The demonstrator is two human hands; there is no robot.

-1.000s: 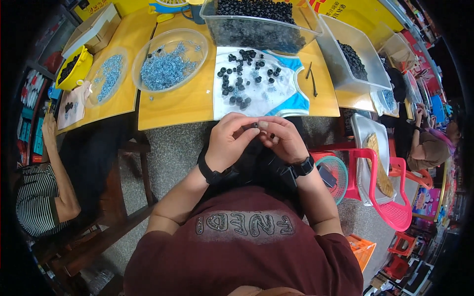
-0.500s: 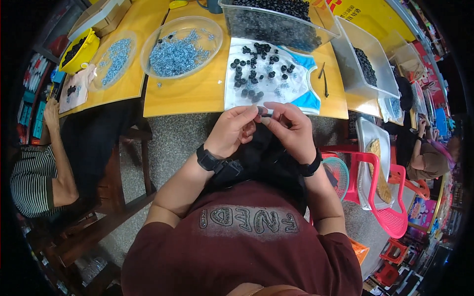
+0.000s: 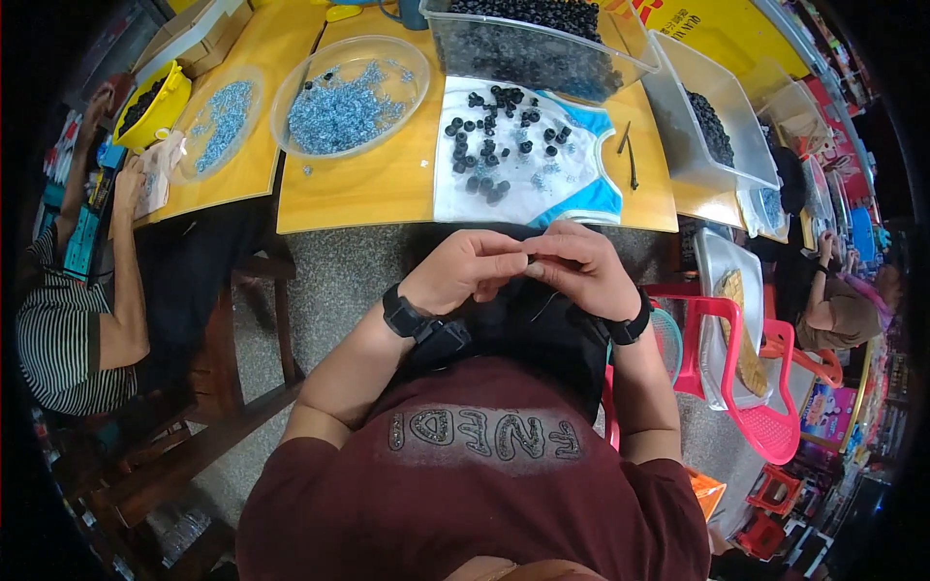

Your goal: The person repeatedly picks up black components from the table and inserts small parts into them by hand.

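My left hand (image 3: 467, 271) and my right hand (image 3: 583, 269) meet in front of me, just short of the table edge. Both are closed in a pinch, fingertips touching. Between them shows a sliver of a small dark part, mostly covered by the fingers. Beyond my hands lies a white cloth with blue trim (image 3: 581, 205). Scattered over it are several small round black parts (image 3: 481, 145) and a few small clear-bluish pieces (image 3: 545, 178). A shallow clear round tray (image 3: 278, 121), left of the cloth, holds a heap of small clear-bluish pieces (image 3: 334, 114).
Behind the cloth stands a clear bin (image 3: 542, 63) full of black parts; another clear bin (image 3: 693, 145) is on the right. Two thin dark sticks (image 3: 633, 165) lie beside the cloth. A co-worker in a striped shirt (image 3: 63, 353) sits left, near a yellow basket (image 3: 160, 116). A pink chair (image 3: 731, 358) stands right.
My hands have dropped slightly toward me and shifted a little right, and the fingers now cover more of the small part. The left co-worker's arms have moved.
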